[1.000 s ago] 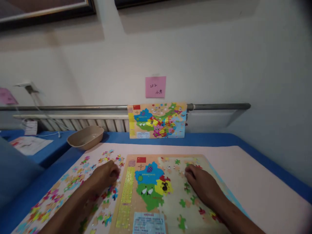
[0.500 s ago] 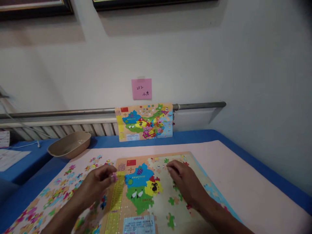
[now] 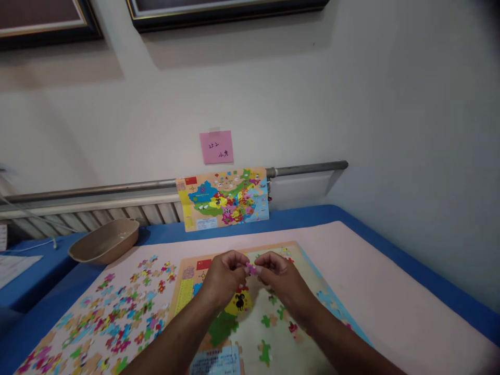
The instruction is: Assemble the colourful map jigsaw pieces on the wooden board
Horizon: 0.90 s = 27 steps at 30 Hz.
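My left hand (image 3: 224, 276) and right hand (image 3: 283, 276) bring their fingers together on a pink jigsaw piece (image 3: 251, 269), held up above the wooden map puzzle board (image 3: 273, 247), where its outline shows clear of the loose pieces (image 3: 117, 317) spread to my left.

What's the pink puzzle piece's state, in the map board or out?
Out. The pink puzzle piece is held between the left hand and right hand, above the wooden map board.
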Each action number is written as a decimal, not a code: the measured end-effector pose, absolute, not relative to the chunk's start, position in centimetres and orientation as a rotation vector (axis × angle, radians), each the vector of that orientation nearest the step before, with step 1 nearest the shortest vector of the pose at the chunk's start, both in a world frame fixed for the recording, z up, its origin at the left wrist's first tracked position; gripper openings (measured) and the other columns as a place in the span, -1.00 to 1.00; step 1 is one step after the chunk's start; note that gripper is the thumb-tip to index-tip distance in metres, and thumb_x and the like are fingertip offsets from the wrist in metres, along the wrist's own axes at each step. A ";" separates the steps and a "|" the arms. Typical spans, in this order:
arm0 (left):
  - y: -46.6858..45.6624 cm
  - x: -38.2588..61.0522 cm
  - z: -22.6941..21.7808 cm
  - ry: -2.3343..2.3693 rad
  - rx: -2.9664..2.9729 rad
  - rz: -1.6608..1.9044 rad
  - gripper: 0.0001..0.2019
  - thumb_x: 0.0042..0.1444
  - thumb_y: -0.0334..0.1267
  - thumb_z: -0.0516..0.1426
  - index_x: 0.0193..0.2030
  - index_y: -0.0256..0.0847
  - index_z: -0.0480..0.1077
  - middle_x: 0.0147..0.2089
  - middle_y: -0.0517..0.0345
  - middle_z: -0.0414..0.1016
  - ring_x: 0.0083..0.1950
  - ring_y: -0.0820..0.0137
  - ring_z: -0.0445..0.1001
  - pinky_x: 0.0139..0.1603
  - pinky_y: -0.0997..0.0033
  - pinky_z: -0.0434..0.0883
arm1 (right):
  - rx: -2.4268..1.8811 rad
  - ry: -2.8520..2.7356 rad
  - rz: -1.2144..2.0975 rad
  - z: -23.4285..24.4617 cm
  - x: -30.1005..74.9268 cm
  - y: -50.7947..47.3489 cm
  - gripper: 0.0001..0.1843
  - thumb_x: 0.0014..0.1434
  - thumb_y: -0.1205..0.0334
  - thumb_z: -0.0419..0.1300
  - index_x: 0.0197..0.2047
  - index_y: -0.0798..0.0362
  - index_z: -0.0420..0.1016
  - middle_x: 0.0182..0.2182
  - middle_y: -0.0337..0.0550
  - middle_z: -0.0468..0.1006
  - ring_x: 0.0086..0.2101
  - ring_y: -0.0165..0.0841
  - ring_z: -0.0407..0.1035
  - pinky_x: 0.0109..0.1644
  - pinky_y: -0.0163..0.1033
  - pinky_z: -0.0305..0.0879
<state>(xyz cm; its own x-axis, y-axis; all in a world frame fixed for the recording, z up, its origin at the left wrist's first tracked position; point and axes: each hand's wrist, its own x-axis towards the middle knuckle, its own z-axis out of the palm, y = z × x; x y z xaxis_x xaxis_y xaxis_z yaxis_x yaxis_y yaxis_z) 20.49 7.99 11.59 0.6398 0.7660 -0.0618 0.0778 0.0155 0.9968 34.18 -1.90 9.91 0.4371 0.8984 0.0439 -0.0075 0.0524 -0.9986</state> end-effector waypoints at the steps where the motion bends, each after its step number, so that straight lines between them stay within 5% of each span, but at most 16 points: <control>1: 8.2 20.9 11.4 0.748 1.522 0.599 -0.71 -0.16 -0.09 0.28 -0.32 -0.22 0.48 -0.54 0.27 0.41 -0.53 0.45 0.36 -0.46 0.44 0.31 | -1.345 -0.873 0.861 9.9 34.4 -1.8 -0.72 0.04 -0.01 0.37 -0.32 0.02 0.50 -0.50 -0.34 0.40 -0.47 -0.41 0.19 -0.34 -0.24 0.15; 6: 10.0 22.0 10.4 0.846 1.881 0.492 -0.74 0.11 -0.22 0.17 -0.08 -0.24 0.52 -0.28 0.10 0.56 -0.29 0.37 0.52 -0.21 0.36 0.43 | -1.371 -0.814 0.837 9.8 35.5 -1.8 -0.67 0.04 -0.07 0.35 -0.40 0.00 0.42 -0.54 -0.33 0.39 -0.48 -0.40 0.21 -0.36 -0.23 0.10; 11: 10.8 22.3 10.2 1.053 2.431 0.321 -0.86 0.08 -0.34 0.22 -0.23 -0.23 0.61 -0.04 -0.12 0.60 0.00 0.08 0.54 0.00 0.16 0.36 | -1.397 -0.735 0.808 9.5 36.7 -1.7 -0.61 0.02 -0.14 0.34 -0.39 -0.01 0.39 -0.54 -0.31 0.40 -0.49 -0.39 0.22 -0.39 -0.24 0.08; 18: 9.8 23.8 9.9 1.135 2.786 0.076 -0.75 0.20 -0.28 0.12 -0.23 -0.30 0.64 -0.07 -0.27 0.61 0.02 -0.03 0.58 0.04 0.02 0.38 | -1.390 -0.701 0.826 9.0 37.4 -1.5 -0.60 -0.01 -0.14 0.37 -0.38 0.00 0.42 -0.55 -0.30 0.40 -0.49 -0.39 0.23 -0.42 -0.26 0.06; 27: 9.4 23.9 9.9 1.242 2.669 0.104 -0.80 0.20 -0.31 0.13 -0.15 -0.23 0.58 -0.04 -0.13 0.65 -0.02 0.08 0.60 -0.10 0.21 0.34 | -1.371 -0.662 0.840 8.7 37.8 -1.3 -0.60 -0.07 -0.13 0.37 -0.38 0.00 0.40 -0.54 -0.31 0.41 -0.49 -0.40 0.26 -0.43 -0.27 0.07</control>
